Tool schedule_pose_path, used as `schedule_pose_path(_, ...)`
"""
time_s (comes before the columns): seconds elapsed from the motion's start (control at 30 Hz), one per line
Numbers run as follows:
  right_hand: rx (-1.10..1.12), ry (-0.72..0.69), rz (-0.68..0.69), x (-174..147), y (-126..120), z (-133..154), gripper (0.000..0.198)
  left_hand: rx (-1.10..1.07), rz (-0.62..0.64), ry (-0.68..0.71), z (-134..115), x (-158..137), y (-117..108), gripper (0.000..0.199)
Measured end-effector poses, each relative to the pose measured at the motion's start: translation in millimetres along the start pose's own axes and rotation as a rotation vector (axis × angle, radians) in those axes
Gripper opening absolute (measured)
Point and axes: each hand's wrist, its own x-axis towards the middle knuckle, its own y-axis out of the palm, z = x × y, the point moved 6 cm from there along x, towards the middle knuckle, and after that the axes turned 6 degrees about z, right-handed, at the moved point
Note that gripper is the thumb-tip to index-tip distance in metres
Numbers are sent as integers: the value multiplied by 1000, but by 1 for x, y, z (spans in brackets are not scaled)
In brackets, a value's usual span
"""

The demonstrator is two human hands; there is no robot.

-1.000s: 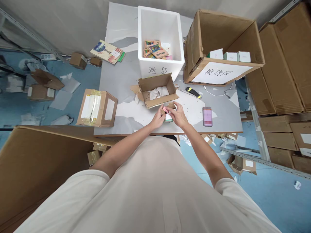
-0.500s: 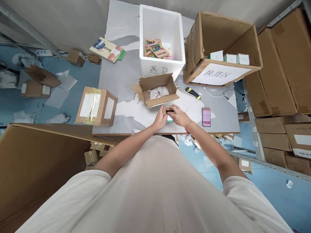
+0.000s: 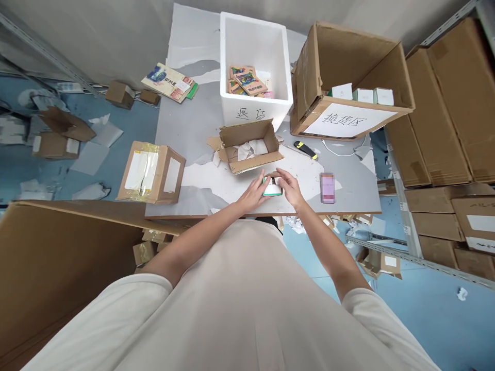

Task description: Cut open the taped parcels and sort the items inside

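A small white box with green edges [image 3: 273, 190] is near the table's front edge, between my two hands. My left hand [image 3: 252, 196] holds its left side, fingers pointing forward along it. My right hand [image 3: 291, 188] closes on the right side, fingertips at the far end. A dark brown piece shows at the top of the box, partly covered by my fingers; I cannot tell what it is. Just beyond my hands stands an open cardboard box [image 3: 256, 164] with crumpled white paper [image 3: 251, 149] inside.
A white foam box [image 3: 289, 72] holds several booklets. Right of it, a large carton [image 3: 305, 87] holds white-and-green boxes. A utility knife [image 3: 305, 150] and a phone [image 3: 327, 187] lie at the right. Left are a taped parcel [image 3: 162, 178] and books [image 3: 166, 82].
My hands have moved apart to the sides of the small box. More of its white face shows now, and the brown piece they held up sits lower, at the box's top.
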Motion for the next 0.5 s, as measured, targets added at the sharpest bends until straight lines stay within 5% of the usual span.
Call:
schedule_pose_path(0.17,-289,-188,192,-19,0,12,55,-44,-46,-59,3,-5,-4,78)
schedule_pose_path(0.3,-430,-218,340,-28,6,10,64,167,60,-21,-9,9,-9,90)
schedule_pose_path(0.5,-209,-98,171,-27,7,-3,72,351,161,-39,-16,34,-7,82)
